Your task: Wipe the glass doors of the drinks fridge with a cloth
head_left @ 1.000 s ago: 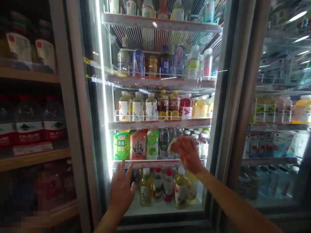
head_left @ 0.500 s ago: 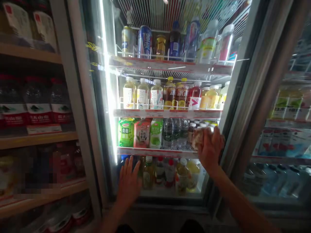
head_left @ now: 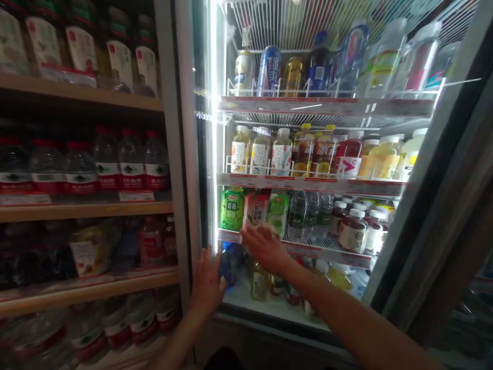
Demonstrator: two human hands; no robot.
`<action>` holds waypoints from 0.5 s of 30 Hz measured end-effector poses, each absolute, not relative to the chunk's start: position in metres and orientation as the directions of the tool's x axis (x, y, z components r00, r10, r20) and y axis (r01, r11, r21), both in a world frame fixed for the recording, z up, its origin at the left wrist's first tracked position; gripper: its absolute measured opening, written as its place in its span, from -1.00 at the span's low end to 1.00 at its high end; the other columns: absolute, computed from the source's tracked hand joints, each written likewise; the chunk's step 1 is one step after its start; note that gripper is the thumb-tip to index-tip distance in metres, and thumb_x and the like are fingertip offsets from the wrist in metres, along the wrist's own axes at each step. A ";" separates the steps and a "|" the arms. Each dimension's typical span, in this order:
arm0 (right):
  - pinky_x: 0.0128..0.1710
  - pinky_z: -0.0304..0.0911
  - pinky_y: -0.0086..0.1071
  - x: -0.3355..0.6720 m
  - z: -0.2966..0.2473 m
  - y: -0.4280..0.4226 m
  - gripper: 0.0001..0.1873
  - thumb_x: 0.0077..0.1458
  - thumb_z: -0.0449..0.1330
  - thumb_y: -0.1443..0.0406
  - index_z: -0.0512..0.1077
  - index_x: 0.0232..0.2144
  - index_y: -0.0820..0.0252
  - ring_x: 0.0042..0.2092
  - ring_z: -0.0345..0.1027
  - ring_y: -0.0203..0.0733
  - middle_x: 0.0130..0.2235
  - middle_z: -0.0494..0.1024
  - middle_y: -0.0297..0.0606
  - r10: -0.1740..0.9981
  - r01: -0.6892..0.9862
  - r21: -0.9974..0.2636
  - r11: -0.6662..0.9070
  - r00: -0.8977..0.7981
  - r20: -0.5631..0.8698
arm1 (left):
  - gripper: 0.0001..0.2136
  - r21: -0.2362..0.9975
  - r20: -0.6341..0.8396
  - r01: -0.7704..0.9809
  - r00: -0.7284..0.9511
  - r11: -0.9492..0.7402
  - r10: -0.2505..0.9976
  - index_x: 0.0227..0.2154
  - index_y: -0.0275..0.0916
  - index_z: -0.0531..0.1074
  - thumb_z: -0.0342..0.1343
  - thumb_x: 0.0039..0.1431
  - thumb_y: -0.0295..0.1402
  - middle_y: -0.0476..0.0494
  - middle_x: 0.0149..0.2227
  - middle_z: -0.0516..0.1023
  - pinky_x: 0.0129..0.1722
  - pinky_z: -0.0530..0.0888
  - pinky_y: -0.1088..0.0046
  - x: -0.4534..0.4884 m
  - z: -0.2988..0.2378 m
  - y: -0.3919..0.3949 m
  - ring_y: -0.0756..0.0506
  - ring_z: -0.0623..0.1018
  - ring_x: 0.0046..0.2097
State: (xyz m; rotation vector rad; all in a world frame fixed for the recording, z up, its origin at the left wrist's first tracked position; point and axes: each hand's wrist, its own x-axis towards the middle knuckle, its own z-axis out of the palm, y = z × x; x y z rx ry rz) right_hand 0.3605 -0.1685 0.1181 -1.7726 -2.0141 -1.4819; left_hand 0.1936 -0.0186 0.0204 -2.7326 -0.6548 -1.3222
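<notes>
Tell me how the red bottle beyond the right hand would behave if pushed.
The red bottle seems unlikely to roll, given its broad, flat-looking front. Pushed sideways, it may nudge the green bottle close to its left. Standing wide, it might slide before tipping.

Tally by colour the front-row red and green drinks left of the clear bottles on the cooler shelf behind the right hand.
Red drinks: 1, partly hidden by the right hand
Green drinks: 2, one either side of it
Total: 3
</notes>
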 end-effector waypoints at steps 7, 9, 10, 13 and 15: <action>0.22 -0.04 -0.13 0.345 0.106 -0.139 -0.60 0.18 -0.07 0.40 0.29 0.05 0.23 0.25 -0.02 -0.16 0.20 0.23 -0.25 0.773 0.768 0.640 0.016 -0.416 0.480 | -0.46 0.181 0.759 0.379 0.533 -0.908 0.374 0.09 -0.29 0.20 -0.03 -0.04 -0.56 -0.38 0.25 0.04 0.13 0.22 0.01 0.175 0.009 -0.001 -0.32 0.08 0.27; 0.24 -0.16 0.01 0.340 0.141 -0.115 -0.57 0.17 -0.06 0.43 0.24 0.09 0.27 0.29 -0.15 -0.05 0.24 0.14 -0.17 0.685 0.823 0.546 -0.159 -0.306 0.661 | -0.48 0.196 0.765 0.382 0.517 -0.903 0.385 0.08 -0.31 0.20 -0.02 -0.04 -0.54 -0.40 0.25 0.05 0.14 0.22 0.02 0.176 0.012 0.004 -0.32 0.09 0.26; 0.24 -0.20 0.05 0.337 0.149 -0.105 -0.56 0.17 -0.07 0.44 0.23 0.10 0.29 0.30 -0.20 -0.02 0.25 0.12 -0.13 0.654 0.836 0.510 -0.204 -0.271 0.706 | -0.47 0.198 0.764 0.381 0.518 -0.903 0.386 0.08 -0.31 0.19 -0.02 -0.04 -0.54 -0.40 0.25 0.05 0.15 0.21 0.03 0.176 0.012 0.005 -0.31 0.09 0.26; 0.26 -0.16 -0.07 0.328 0.125 -0.089 -0.57 0.16 -0.08 0.44 0.24 0.09 0.32 0.27 -0.09 -0.10 0.21 0.20 -0.11 0.716 0.836 0.542 -0.087 -0.326 0.617 | -0.43 0.202 0.735 0.389 0.546 -0.899 0.401 0.11 -0.31 0.15 -0.01 -0.06 -0.54 -0.38 0.25 0.06 0.15 0.21 0.04 0.170 0.005 0.009 -0.29 0.09 0.27; 0.24 -0.06 -0.22 0.323 0.093 -0.088 -0.60 0.15 -0.06 0.43 0.30 0.04 0.30 0.21 0.06 -0.21 0.14 0.32 -0.16 0.772 0.804 0.587 0.093 -0.431 0.468 | -0.40 0.214 0.704 0.428 0.555 -0.878 0.442 0.12 -0.31 0.13 -0.01 -0.09 -0.55 -0.38 0.24 0.07 0.14 0.22 0.03 0.161 -0.005 0.011 -0.29 0.10 0.26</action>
